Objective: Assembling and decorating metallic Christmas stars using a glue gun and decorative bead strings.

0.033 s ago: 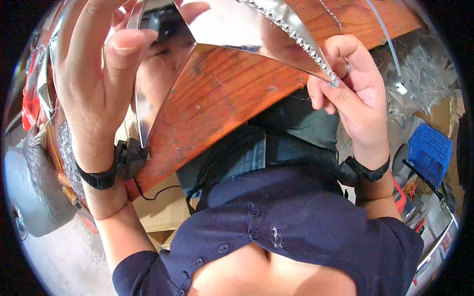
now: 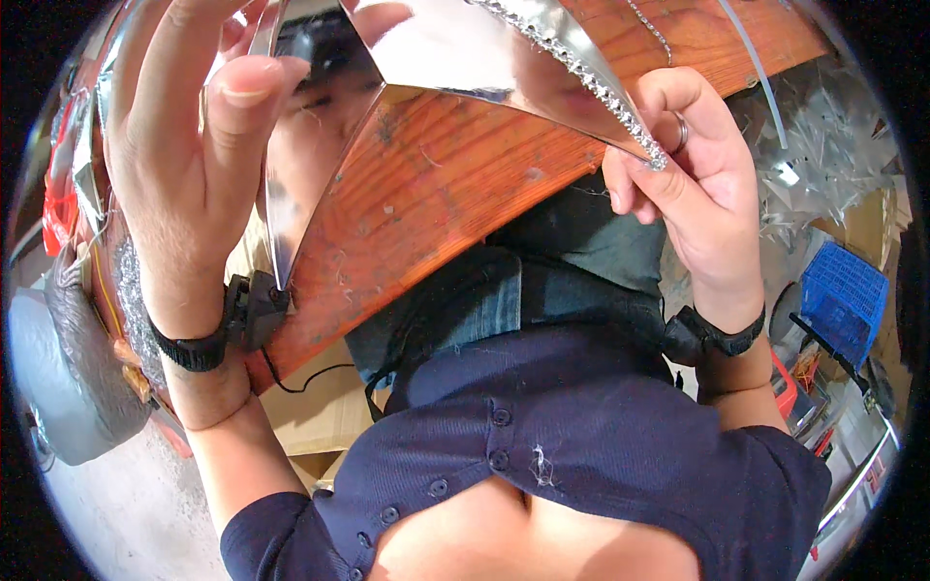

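Note:
A shiny, mirror-finish piece with pointed, star-like arms (image 2: pixel 446 53) is held up over the wooden table, its top cut off by the frame edge. My left hand (image 2: pixel 179 184) grips it at the left, thumb in front; some fingers are partly out of sight. A silver rhinestone trim (image 2: pixel 572 70) runs along the edge of the right-hand arm down to its tip. There my right hand (image 2: pixel 705 169) pinches the end of the trim and the tip between thumb and curled fingers. Reflections of a hand and a dark shape show in the polished faces.
Beneath the piece lies a reddish wooden table (image 2: pixel 417 213), with a loose silver chain (image 2: pixel 651 31) near its far edge. Clear plastic scraps (image 2: pixel 823 136) and a blue basket (image 2: pixel 845 302) are at the right. A grey plastic-wrapped bundle (image 2: pixel 73 368) stands at the left.

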Tool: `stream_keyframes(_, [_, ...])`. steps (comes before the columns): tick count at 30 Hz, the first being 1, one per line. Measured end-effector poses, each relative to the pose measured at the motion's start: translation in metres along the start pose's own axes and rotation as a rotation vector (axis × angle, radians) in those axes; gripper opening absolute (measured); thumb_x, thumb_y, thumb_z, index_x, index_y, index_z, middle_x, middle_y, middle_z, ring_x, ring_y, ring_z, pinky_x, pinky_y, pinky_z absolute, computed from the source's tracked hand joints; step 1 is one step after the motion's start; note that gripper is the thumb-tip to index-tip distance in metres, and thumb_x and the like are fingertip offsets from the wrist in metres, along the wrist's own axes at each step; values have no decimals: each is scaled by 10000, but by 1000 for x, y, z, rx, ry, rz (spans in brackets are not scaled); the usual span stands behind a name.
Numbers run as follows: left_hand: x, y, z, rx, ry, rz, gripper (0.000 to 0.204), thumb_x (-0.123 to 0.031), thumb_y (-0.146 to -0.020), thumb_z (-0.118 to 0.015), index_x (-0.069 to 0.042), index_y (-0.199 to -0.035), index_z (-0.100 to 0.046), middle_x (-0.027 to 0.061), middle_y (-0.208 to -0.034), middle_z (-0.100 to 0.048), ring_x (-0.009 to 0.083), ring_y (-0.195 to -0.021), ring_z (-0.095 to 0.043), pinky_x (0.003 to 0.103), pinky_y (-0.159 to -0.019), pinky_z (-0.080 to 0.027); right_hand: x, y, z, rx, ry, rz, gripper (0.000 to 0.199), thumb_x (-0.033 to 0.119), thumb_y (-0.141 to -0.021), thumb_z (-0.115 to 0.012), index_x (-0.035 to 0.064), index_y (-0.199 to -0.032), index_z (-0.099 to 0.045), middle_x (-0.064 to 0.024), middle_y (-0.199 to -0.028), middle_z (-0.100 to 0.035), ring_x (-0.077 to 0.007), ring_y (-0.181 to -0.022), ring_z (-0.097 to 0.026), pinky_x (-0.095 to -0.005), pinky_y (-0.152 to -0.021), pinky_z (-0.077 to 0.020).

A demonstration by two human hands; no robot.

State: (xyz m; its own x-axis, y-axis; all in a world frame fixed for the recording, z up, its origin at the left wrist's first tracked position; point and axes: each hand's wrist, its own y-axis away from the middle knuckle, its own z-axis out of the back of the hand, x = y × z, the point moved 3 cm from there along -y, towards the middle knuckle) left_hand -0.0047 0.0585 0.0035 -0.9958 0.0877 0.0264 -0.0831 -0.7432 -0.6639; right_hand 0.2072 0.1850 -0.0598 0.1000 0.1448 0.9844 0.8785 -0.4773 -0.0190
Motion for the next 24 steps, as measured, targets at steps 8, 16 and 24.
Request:
stream_keyframes(8, [106, 55, -45, -252, 887, 138, 651, -542, -982, -321, 43, -1133, -563, 182, -1080, -552, 252, -885, -555, 360, -785, -434, 7, 0, -7, -22, 35, -34, 245, 132, -930, -582, 43, -1118, -453, -28, -783, -569, -53, -636, -525, -149, -520, -365])
stream_keyframes(16, [17, 4, 8, 158, 143, 95, 612, -519, -984, -369, 0, -1239, -571, 149, -1255, -576, 224, -1025, -575, 335, -856, -490, 5, 6, 5, -39, 133, 49, 265, 81, -913, -524, 59, -1158, -425, -23, -808, -564, -49, -685, -526, -149, -562, -391])
stream_keyframes(24, [12, 4, 9, 140, 152, 137, 630, -534, -985, -341, -11, -1264, -555, 158, -1268, -559, 214, -1008, -574, 310, -782, -546, 9, 28, 33, -52, 71, -74, 320, 111, -896, -575, 45, -1178, -437, -17, -826, -568, -57, -730, -531, -167, -617, -409])
